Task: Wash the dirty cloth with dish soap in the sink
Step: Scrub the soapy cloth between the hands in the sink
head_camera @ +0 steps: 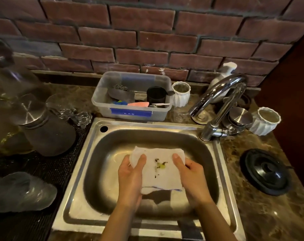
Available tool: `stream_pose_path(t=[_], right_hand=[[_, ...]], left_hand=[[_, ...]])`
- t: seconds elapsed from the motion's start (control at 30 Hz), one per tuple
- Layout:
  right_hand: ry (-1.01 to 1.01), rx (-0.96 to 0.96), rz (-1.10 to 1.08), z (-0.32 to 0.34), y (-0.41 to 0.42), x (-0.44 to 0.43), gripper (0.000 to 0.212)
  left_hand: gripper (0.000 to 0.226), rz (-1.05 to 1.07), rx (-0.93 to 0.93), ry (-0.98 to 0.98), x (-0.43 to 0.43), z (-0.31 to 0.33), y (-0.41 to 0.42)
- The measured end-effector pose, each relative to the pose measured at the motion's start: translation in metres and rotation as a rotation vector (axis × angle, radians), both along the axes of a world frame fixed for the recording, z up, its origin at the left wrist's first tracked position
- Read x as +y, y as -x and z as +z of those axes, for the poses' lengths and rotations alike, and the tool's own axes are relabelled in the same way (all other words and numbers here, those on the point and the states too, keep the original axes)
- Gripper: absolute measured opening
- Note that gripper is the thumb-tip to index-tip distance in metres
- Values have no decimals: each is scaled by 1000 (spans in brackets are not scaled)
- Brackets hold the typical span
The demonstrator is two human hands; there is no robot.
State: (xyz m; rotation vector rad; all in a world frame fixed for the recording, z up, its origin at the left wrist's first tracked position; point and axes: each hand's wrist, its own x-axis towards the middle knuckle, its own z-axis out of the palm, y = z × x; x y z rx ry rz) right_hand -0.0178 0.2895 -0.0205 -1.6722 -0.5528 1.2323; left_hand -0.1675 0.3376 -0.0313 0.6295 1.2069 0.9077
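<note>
Holding cloth point(158, 169) over sink point(165, 136) | faucet point(222, 100) right | tub point(130, 113) behind

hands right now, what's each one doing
left hand: closed on the cloth's left edge
right hand: closed on the cloth's right edge

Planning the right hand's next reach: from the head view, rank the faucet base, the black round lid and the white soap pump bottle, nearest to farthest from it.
From the right hand:
1. Faucet base, behind it at the sink's corner.
2. Black round lid, on the counter to the right.
3. White soap pump bottle, by the brick wall.
</note>
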Motion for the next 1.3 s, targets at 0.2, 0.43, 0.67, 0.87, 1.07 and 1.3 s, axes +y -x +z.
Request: stream_pose_path(t=[0.2, 0.43, 0.67, 0.87, 1.07, 1.3], right_hand=[[54, 84, -183, -22, 2, 14, 13], [-76, 715, -545, -44, -3, 19, 28], [79, 542, -535, -58, -14, 16, 25], [217, 395, -12, -52, 6, 24, 43], [95, 679, -126, -53, 13, 30, 64], [34, -110, -96, -40, 25, 41, 57]], left_hand=[[24, 25, 6, 36, 13, -24, -3], [26, 132, -96, 140, 16, -31, -1], [43, 180, -272, 162, 18, -25, 9], [74, 135, -449, 291, 15, -23, 1], [37, 112, -372, 273, 13, -16, -16], [42, 135, 331, -74, 6, -23, -55]])
